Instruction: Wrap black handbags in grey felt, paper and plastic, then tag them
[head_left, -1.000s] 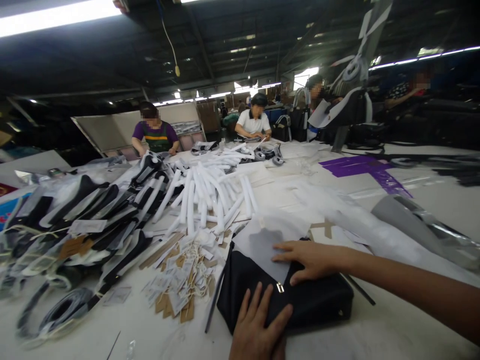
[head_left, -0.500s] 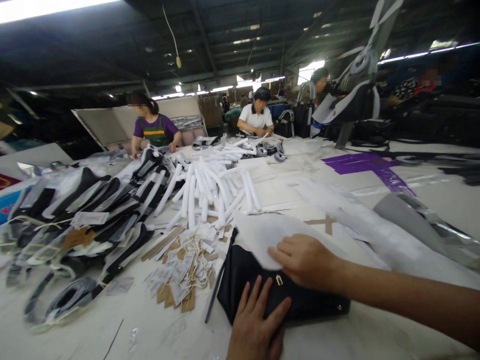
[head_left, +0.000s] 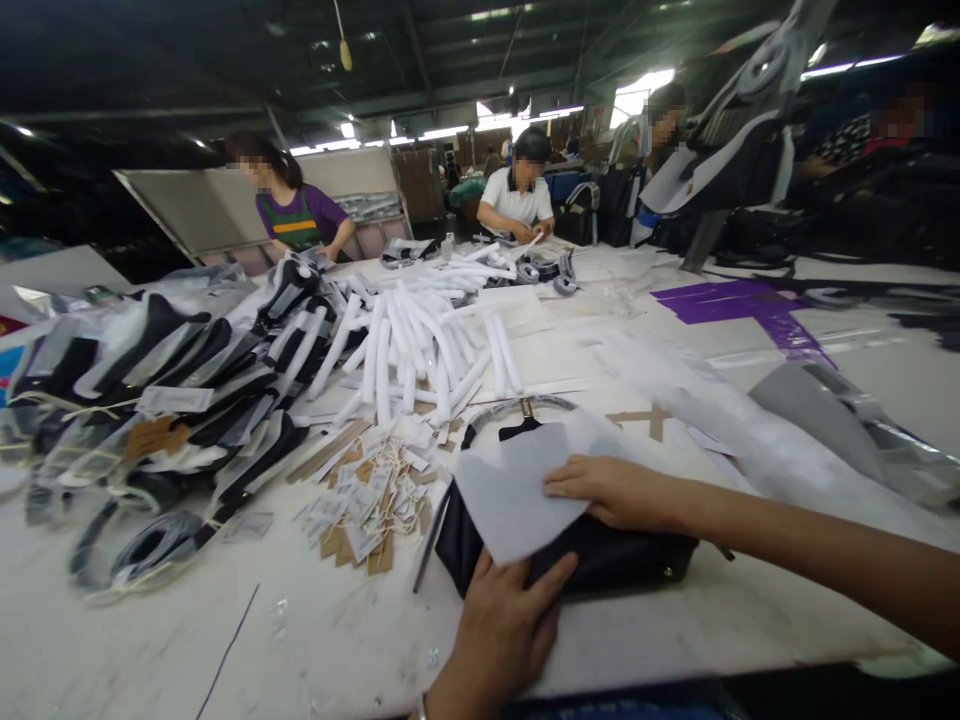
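Observation:
A black bag [head_left: 637,565] with a small gold fitting lies flat on the table in front of me. Over its upper left part rests a thin white sheet [head_left: 499,490]. My left hand [head_left: 506,625] is open on the bag's lower edge, index finger and thumb apart, some fingertips at the sheet's bottom corner. On the sheet's right side lies my right hand [head_left: 619,490], its fingers stretched out to the left; its thumb is mostly hidden. Behind the sheet shows the bag's wrapped handle [head_left: 480,420] with a metal clasp [head_left: 527,408].
Tags with strings [head_left: 367,510] are heaped left of the bag. White foam tubes [head_left: 409,350] lie beyond, and wrapped black pieces [head_left: 195,370] fill the left. Clear plastic wrap [head_left: 690,410] and purple tape [head_left: 720,300] are on the right. Two people work across the table.
The white sheet, lifted in my right hand before, has come down onto the bag and hides its gold front fitting. The bag's handle now shows behind. My view has tilted down.

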